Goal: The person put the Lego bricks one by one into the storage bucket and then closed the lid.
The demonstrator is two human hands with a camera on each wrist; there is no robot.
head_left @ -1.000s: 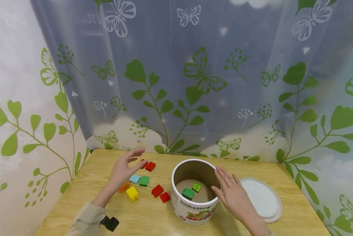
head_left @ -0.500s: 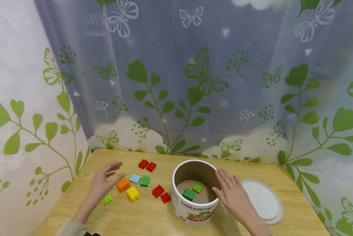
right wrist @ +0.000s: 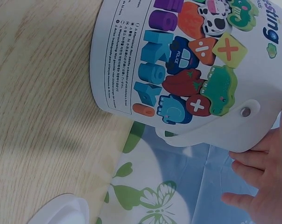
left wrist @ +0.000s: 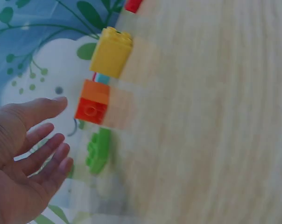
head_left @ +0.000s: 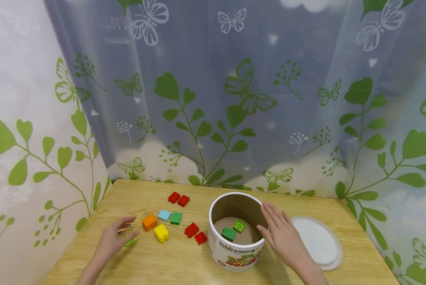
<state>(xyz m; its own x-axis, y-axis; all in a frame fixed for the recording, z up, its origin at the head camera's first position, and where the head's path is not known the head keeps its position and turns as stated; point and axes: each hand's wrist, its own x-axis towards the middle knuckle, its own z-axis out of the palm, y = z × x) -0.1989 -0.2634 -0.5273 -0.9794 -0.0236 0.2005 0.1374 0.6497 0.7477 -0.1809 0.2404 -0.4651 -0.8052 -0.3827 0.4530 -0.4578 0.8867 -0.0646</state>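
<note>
My left hand (head_left: 111,239) hovers at the table's left side, fingers apart and lightly bent, nothing in them. Its fingertips are close to a light green toy brick (left wrist: 99,150), partly hidden by the hand in the head view. Just beyond are an orange brick (head_left: 149,223) and a yellow brick (head_left: 161,233). My right hand (head_left: 285,237) rests with straight fingers against the right rim of a white round bucket (head_left: 216,247) printed with toys. Inside the bucket lie a dark green brick (head_left: 228,234) and a light green brick (head_left: 239,226).
Behind the yellow brick are a light blue brick (head_left: 164,215) and a green brick (head_left: 176,218). Two red bricks (head_left: 191,230) lie left of the bucket, two more red bricks (head_left: 183,200) farther back. A white lid (head_left: 316,241) lies at right. A patterned curtain (head_left: 205,99) borders the table.
My left hand has moved left and toward the near side, from over the far red bricks, past the orange brick, to the light green brick. The right hand keeps its place on the bucket.
</note>
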